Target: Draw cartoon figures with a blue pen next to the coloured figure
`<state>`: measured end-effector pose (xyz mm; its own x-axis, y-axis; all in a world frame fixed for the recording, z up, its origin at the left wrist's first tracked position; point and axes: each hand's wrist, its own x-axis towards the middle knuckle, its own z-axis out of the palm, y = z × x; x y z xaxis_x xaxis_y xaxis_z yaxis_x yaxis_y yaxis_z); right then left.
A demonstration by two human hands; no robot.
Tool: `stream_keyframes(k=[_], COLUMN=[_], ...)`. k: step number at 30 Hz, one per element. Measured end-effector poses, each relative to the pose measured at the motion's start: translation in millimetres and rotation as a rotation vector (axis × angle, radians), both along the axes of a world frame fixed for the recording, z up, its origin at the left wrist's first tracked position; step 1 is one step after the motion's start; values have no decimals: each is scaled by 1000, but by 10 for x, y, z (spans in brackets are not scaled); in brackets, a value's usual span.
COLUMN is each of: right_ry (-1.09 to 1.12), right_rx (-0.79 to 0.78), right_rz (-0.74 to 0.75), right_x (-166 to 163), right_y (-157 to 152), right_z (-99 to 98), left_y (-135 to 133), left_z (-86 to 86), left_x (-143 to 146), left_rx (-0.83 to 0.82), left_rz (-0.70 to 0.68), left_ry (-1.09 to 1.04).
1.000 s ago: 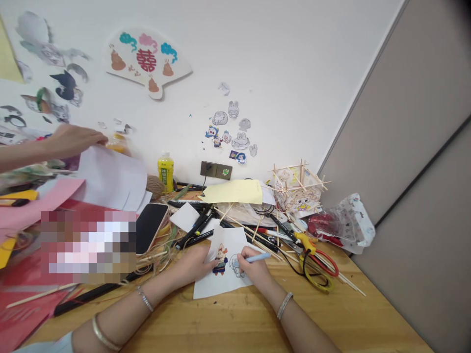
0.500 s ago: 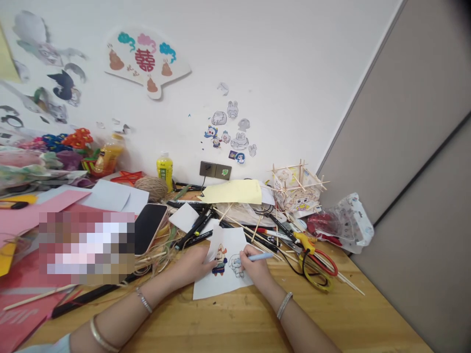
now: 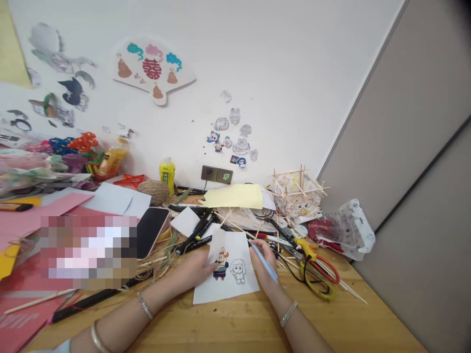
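Note:
A white sheet of paper lies on the wooden table in front of me. On it are a coloured cartoon figure and, to its right, a black-outlined figure with long ears or hair. My left hand is closed on the sheet's left edge, thumb on top beside the coloured figure; its other fingers are partly hidden. At the right edge of the sheet, my right hand is closed around a light blue pen. The pen slants back toward my wrist, apart from the drawing.
Black markers, thin wooden sticks and a yellow paper crowd the area behind the sheet. Scissors with red and yellow handles lie to the right. A phone and twine are at left. Behind stand a stick-framed paper lantern and bottles.
My right hand has moved right, off the outlined figure, and the pen has turned to point away from me. The outlined figure now shows fully. My left hand stays at the paper's edge.

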<state>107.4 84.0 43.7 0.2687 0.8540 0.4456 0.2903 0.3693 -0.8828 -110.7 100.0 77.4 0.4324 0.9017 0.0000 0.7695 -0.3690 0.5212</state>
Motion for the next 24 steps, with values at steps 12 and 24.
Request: stream_keyframes(k=[12,24], right_ry=[-49,-80], right_rx=[-78,-210], right_rz=[207,342], right_x=[-51,-147], right_y=[6,-61], right_z=[-60,-86], left_y=[70,62], left_z=[-112,-92], left_x=[-33,-22], left_rx=[8,42], left_rz=[-4,-55], left_ry=[-159,-170])
